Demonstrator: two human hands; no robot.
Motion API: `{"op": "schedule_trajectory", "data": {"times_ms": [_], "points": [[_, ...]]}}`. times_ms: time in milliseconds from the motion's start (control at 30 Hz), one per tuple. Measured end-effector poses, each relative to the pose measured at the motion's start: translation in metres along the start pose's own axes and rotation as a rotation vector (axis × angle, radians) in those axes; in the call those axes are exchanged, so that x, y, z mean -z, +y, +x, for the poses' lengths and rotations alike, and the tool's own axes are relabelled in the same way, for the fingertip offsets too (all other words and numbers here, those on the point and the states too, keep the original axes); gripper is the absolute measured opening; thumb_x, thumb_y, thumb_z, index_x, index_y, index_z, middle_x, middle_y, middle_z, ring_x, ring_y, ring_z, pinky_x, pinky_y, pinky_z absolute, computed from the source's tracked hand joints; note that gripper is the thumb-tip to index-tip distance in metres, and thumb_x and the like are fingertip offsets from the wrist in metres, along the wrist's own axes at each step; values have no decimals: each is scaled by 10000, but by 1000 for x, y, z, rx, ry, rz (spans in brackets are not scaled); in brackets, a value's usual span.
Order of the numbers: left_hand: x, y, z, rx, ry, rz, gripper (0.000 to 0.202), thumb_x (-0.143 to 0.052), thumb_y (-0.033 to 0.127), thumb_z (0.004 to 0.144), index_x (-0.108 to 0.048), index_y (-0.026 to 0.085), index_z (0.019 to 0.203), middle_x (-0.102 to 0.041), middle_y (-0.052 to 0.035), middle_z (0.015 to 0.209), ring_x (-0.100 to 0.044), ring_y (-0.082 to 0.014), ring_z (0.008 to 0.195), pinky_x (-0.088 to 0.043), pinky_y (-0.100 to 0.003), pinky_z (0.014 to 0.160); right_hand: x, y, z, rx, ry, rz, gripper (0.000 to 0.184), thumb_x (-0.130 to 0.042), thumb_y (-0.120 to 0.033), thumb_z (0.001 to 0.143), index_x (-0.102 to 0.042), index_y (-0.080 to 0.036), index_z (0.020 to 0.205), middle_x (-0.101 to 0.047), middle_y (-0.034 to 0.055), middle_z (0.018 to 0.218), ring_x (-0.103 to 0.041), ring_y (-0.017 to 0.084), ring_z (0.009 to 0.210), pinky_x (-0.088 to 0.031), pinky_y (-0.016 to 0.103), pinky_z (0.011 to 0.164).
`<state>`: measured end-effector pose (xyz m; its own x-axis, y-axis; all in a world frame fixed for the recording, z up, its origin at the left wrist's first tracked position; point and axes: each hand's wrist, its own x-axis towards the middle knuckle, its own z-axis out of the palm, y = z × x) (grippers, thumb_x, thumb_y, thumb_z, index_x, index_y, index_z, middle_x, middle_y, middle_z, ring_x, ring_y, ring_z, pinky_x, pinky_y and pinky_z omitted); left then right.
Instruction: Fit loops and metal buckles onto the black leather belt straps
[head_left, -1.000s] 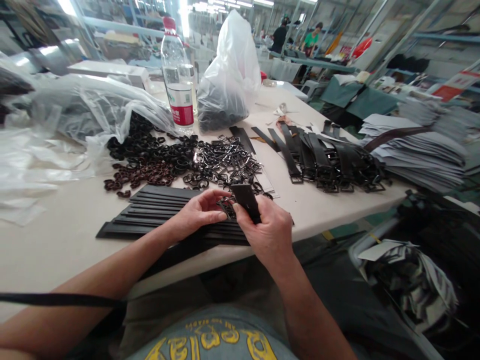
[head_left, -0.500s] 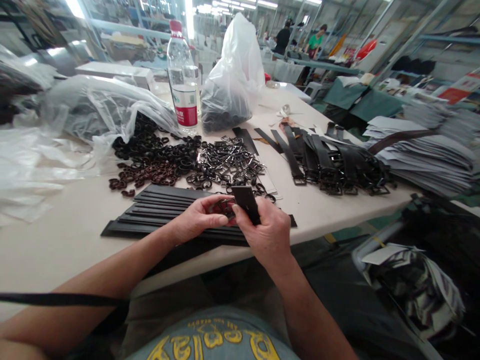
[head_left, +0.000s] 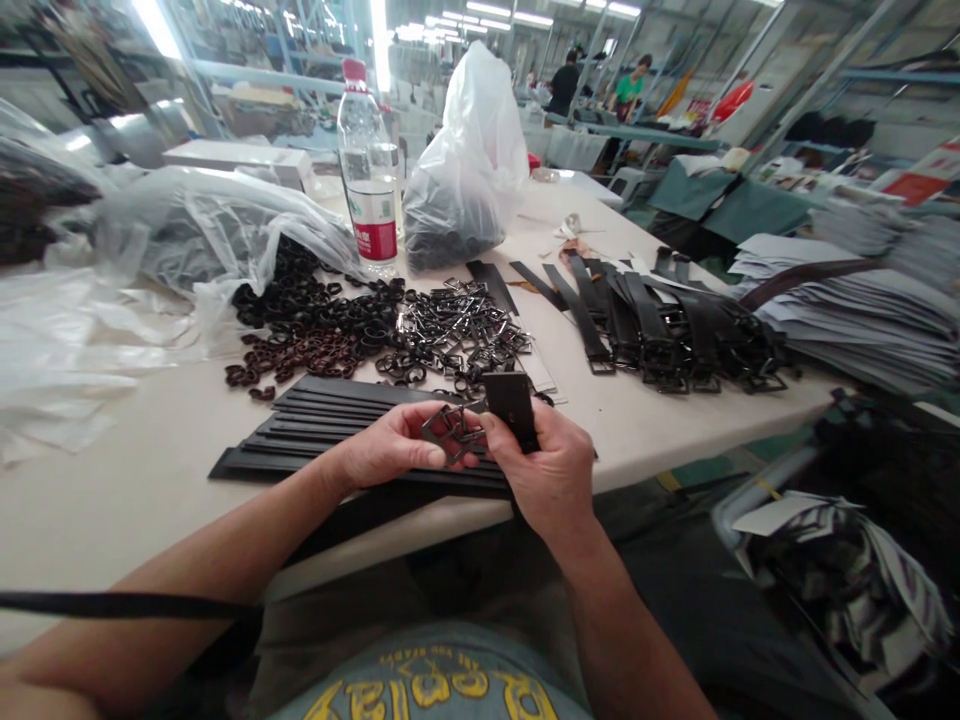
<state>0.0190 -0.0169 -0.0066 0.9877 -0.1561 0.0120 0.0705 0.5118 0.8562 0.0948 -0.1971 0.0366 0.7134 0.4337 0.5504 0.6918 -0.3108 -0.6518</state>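
Our left grip point(head_left: 394, 443) clasps metal buckles point(head_left: 448, 437); at its three o'clock, our right grip point(head_left: 553, 463) pinches a black strap point(head_left: 508, 398).

1. Up from the right hand point(head_left: 559, 460) rose the black strap point(head_left: 508, 400), flat and square-ended, its top leaning slightly left, a small mark showing on its face, the thumb pressed against its side!
2. And over in the left hand point(head_left: 394, 440), a jumbled handful of metal buckles point(head_left: 452, 432), dark, open, angular frames, overlapping at odd tilts against curled fingers!
3. Side by side they sat, above the worktop point(head_left: 135, 510), buckles left of strap; contact was hard to call!
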Motion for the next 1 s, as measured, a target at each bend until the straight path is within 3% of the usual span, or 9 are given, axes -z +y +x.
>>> {"op": "schedule_trajectory", "data": {"times_ms": [367,733,833,1000], "points": [[1,0,1,45,54,28,500,-941,289,555,-765,158,1004,-782,-76,868,-741,-208,777,-580,-312,798,1,5,-4,122,-35,-39,202,-632,-294,906,-609,-197,730,-614,-14,632,-564,128,574,-428,237,588],[0,-1,4,-17,99,173,447,-918,372,587,-760,144,937,-753,-48,815,-685,-176,760,-543,-275,780,0,7,-4,255,-165,30,180,-534,-234,980,-703,-175,959,-719,51,797,-662,148,708,-494,247,672],[-1,1,3,-47,99,189,459,-919,350,587,-758,152,968,-756,-56,857,-686,-188,810,-534,-285,811,3,7,-6,187,-135,66,194,-543,-262,973,-706,-181,904,-714,48,768,-668,153,677,-504,256,651],[-1,1,6,-97,178,130,434,-891,351,642,-736,175,1008,-759,-82,989,-716,-206,841,-554,-313,808,-6,18,-5,-216,-104,241,282,-553,-405,956,-682,-190,827,-692,10,673,-655,135,512,-498,230,501]]}}
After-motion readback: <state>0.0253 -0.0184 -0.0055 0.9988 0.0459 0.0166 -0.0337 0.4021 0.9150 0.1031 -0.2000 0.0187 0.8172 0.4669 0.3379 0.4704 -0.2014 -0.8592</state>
